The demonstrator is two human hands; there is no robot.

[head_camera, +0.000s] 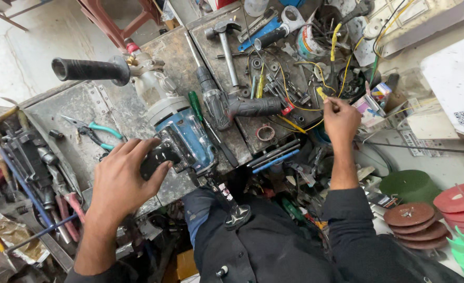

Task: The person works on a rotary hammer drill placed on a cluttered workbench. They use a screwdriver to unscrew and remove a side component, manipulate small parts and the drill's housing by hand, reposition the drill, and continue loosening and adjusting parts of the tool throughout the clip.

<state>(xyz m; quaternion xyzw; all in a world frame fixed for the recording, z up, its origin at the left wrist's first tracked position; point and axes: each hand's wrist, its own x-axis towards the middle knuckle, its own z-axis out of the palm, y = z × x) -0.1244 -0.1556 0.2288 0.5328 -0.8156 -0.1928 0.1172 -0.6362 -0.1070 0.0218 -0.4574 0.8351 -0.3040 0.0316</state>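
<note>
White card with a square code (460, 112) far right; small colourful packet (381, 93) beside yellow wires. Cluttered grey metal workbench (80, 110), stacked red discs (415, 220) near right. Left hand (124, 181) wraps the black rear grip of the blue angle grinder (182, 139), centre-left on the bench. Right hand (341, 119) pinches a yellow-tipped tool (322, 94), centre-right, well apart.

Repair workshop; cluttered metal bench (111, 112); hammer (225, 44), pliers (93, 131), grinding discs (411, 215).

Dark sleeves, bare hands (122, 183) — blk clothing.
</note>
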